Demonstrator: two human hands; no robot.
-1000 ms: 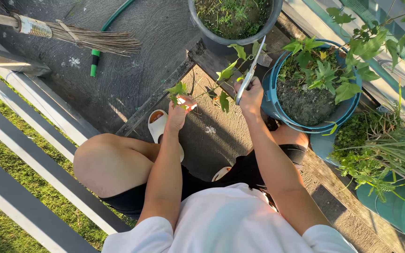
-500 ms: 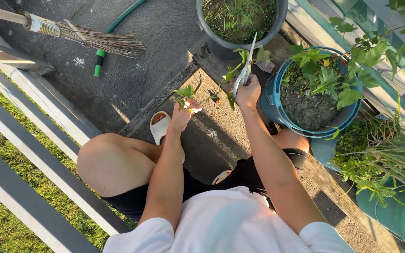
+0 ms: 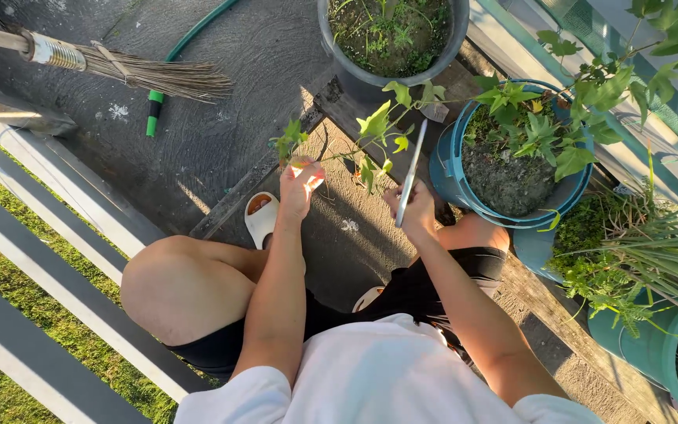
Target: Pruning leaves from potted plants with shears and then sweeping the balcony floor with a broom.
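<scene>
Now | left hand [image 3: 298, 188] pinches vine [image 3: 355, 145] | right hand [image 3: 416, 216] grips scissors [image 3: 410, 174] (clear of pot rim)

Supporting surface is a dark, rough concrete floor [image 3: 221, 118] with swirled trowel marks and a few pale spots. A broom [image 3: 119, 69] lies on it at upper left, bristles pointing right; a green hose [image 3: 178, 55] runs just beside the bristle tips. A weathered wooden plank [image 3: 543, 314] crosses the floor diagonally and carries a grey pot [image 3: 355, 74], a blue pot [image 3: 453, 180] and a teal pot [image 3: 645, 345]. A white slipper [image 3: 260, 216] rests on the floor near the plank.
</scene>
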